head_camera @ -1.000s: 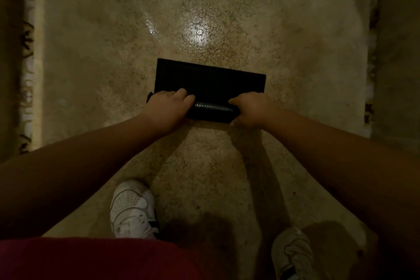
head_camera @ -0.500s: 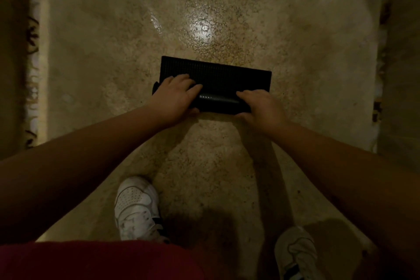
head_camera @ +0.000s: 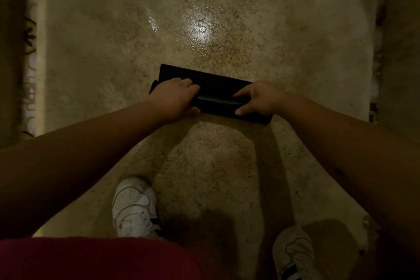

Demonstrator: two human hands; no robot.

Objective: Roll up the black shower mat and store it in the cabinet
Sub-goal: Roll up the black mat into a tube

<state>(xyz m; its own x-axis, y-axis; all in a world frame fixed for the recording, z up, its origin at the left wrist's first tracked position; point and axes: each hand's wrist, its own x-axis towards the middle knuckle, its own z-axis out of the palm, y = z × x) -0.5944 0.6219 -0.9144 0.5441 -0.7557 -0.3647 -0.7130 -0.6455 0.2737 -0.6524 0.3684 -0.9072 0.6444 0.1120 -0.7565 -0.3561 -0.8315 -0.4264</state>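
Observation:
The black shower mat lies on the speckled stone floor, mostly rolled into a thick tube, with a narrow flat strip still showing at its far edge. My left hand grips the roll's left end, fingers curled over the top. My right hand holds the right part of the roll, fingers on top and thumb at the near side. No cabinet is in view.
The glossy speckled floor reflects a bright light spot beyond the mat. Patterned tile borders run along the left side and the right side. My white shoes stand near the bottom, left and right.
The roll has advanced away from me and grown thicker; the flat strip beyond it has shrunk. Both hands moved forward with the roll, and my right hand shifted to the right.

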